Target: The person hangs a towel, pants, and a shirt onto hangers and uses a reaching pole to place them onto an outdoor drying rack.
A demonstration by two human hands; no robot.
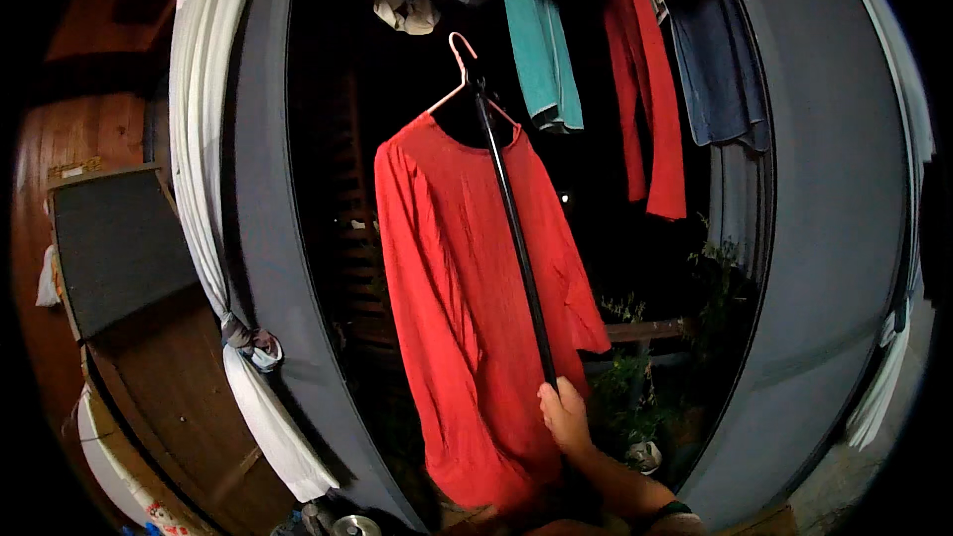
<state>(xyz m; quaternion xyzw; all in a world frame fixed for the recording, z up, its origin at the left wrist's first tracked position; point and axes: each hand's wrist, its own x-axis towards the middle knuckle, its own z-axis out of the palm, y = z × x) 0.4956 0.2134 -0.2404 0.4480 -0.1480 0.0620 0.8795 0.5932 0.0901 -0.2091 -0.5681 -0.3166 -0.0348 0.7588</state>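
My right hand (563,417) grips a long black pole (514,219) that slants up and to the left. At the pole's upper end hangs a pink clothes hanger (447,99), its hook free above the pole tip. A red long-sleeved top (476,275) is draped on the hanger, behind the pole, with its sleeves hanging down. The lower hem reaches close to the bottom of the view, partly in shadow. My left hand is out of view.
Beyond the opening hang a teal cloth (540,45), red trousers (648,89) and a dark blue garment (718,74). White knotted curtains (201,126) flank grey wall panels (826,186). Plants (633,387) stand outside, low right. A wooden cabinet (171,387) is at left.
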